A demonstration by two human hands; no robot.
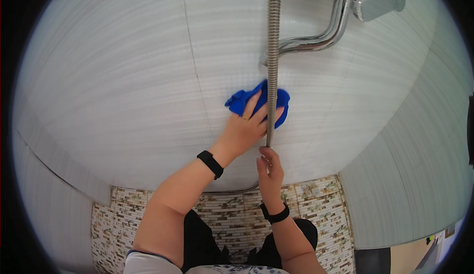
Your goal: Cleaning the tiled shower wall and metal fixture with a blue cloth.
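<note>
My left hand (243, 132) presses a blue cloth (239, 101) against the light tiled wall, its fingers spread over the fabric. Part of the cloth and the fingertips lie behind the metal shower hose (273, 42), which hangs down in front of them. Lower down, my right hand (271, 170) pinches the hose between thumb and fingers. Below that grip, the hose curves off to the left, partly hidden by my left forearm.
A chrome mixer tap (380, 2) with a curved spout (321, 42) juts out at the upper right. Pale wall panels (419, 150) rise on both sides. Beneath me is a mosaic-patterned floor (222, 210). A dark object (373, 262) stands at the lower right.
</note>
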